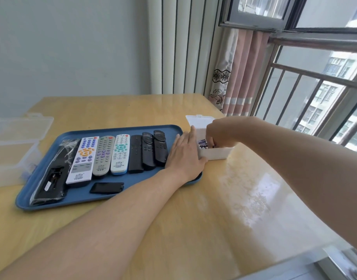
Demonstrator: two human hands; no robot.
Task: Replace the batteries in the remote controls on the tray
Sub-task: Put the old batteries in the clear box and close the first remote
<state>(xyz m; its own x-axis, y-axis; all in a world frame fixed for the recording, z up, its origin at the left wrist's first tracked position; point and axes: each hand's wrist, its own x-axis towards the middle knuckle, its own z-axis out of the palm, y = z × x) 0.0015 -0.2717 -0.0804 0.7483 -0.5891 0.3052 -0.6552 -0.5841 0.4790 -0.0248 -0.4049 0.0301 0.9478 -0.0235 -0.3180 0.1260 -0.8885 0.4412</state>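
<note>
A blue tray (42,190) holds several remote controls. The leftmost black remote (52,178) lies face down with its battery bay uncovered, and its black cover (106,187) lies loose on the tray. Right of the tray stands a small white box (216,153) with dark purple batteries (202,143) inside. My left hand (184,153) rests flat against the box's left side, fingers straight. My right hand (218,132) reaches down into the box with curled fingers among the batteries; what they pinch is hidden.
A clear plastic box (9,158) with its lid open sits left of the tray. The white box's lid (199,121) stands open behind it. The wooden table (214,209) ends near a window with railings on the right.
</note>
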